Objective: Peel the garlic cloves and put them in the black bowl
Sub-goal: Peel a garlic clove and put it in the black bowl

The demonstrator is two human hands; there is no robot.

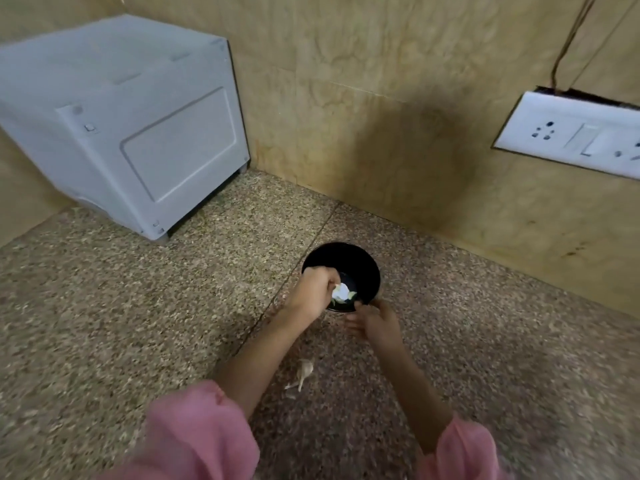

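Garlic (340, 293): a pale, whitish piece with a greenish fleck beside it, held over the near side of the black bowl (349, 261), which stands on the speckled stone counter (104, 306) a little out from the wall; the holding over the bowl is presumably so that a peeled clove drops straight in, though whether the piece is fully peeled is too blurred to tell. Left hand (313, 292): fingers curled round the garlic, gripping it above the bowl's rim. Right hand (372, 320): at the bowl's near edge, fingers partly bent toward the rim; blur hides whether it pinches a scrap of skin, steadies the bowl or holds nothing, so its grip cannot be told. Papery skin and stalk (304, 370): lying on the counter between the forearms, nearer the person, likely cast aside there to keep the bowl free of peel. Pink sleeves (201, 427): pushed back from both wrists. Grey appliance (121, 126): in the far left corner, well apart. Socket plate (571, 133): on the wooden wall panel, right.
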